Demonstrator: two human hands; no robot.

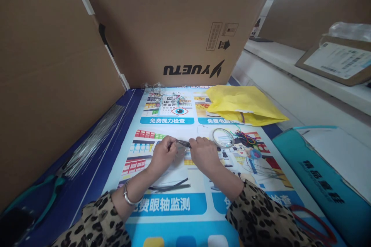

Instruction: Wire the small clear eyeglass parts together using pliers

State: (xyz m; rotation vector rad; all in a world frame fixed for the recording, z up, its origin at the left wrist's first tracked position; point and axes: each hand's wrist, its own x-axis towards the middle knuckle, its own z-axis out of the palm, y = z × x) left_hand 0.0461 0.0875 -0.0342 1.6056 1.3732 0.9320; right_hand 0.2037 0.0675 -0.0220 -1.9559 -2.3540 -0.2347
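Observation:
My left hand (164, 153), with a silver bangle on its wrist, is closed in a pinch above the printed mat. What sits between its fingertips is too small to make out. My right hand (204, 155) is closed around a dark slender tool (183, 143), whose narrow end points to the left fingertips. Whether it is tweezers or pliers I cannot tell. A faint thin loop, perhaps wire, shows under the tool. Just right of that hand lies a round clear dish (223, 138) with small bits in it. Dark thin strips (172, 186) lie between my forearms.
Cardboard panels (174, 27) stand behind and at left. Thin wires (91, 142) and green-handled pliers (55, 185) lie at left. A yellow bag (246, 104), coloured cords (246, 137), a teal box (321, 170) and a red loop (314, 222) are at right.

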